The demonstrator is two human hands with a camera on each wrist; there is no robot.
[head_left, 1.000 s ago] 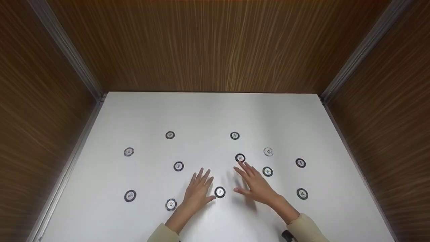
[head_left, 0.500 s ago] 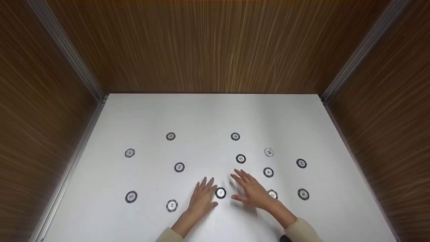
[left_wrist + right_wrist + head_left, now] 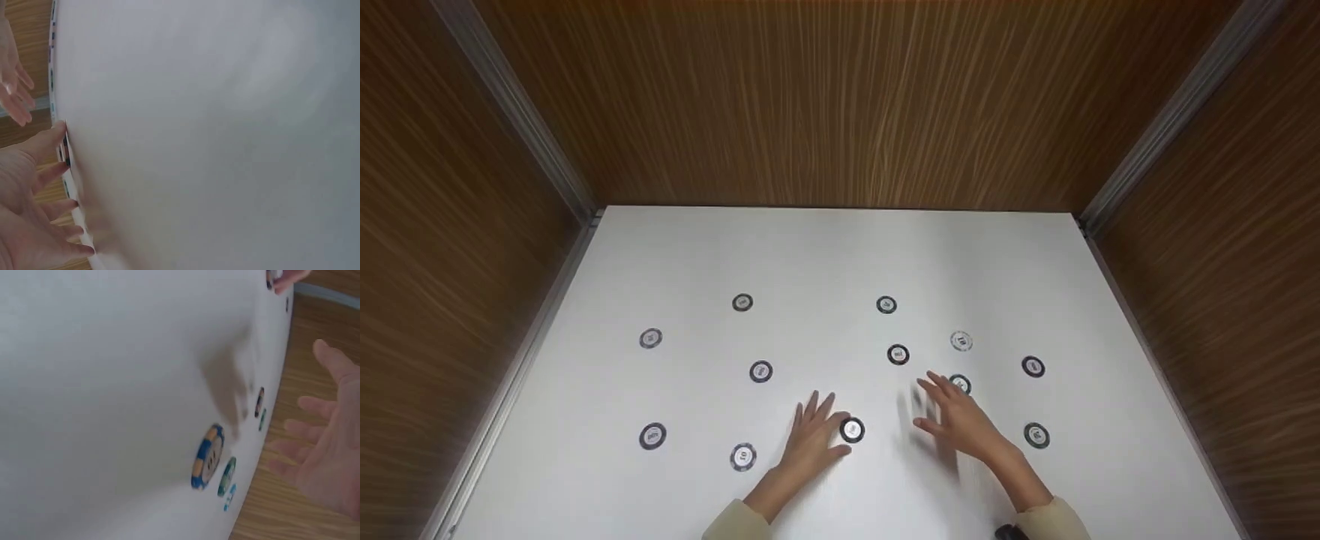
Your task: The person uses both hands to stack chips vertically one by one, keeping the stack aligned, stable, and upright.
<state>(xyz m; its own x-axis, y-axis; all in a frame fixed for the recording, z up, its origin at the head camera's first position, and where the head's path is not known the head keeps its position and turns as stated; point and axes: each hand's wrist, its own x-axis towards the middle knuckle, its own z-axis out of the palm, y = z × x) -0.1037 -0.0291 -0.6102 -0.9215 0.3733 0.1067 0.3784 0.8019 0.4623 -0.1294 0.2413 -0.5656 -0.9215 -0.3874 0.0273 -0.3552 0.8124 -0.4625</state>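
On the white table (image 3: 825,255), a dark-rimmed poker chip (image 3: 852,430) lies flat between my hands. My left hand (image 3: 808,444) is low beside it, the index fingertip at its upper left edge and the thumb by its lower edge. The other left fingers are spread, and a small gap seems to show at the thumb. In the left wrist view, a chip (image 3: 65,151) appears edge-on between thumb and index finger. My right hand (image 3: 960,426) hovers above its shadow, fingers loosely spread and holding nothing. It partly covers a green-rimmed chip (image 3: 962,382). The right wrist view shows a blue-and-orange chip (image 3: 208,457).
Several more chips lie apart, such as one at the left (image 3: 652,436), a white one (image 3: 961,340) and a green-rimmed one (image 3: 1036,435) at the right. Brown wood-grain walls (image 3: 840,105) with metal corner strips enclose the table on three sides.
My left hand has moved down and right to the middle chip, its index finger and thumb coming nearer the edge. My right hand drew back, then moved right. The chips appear to stay put.
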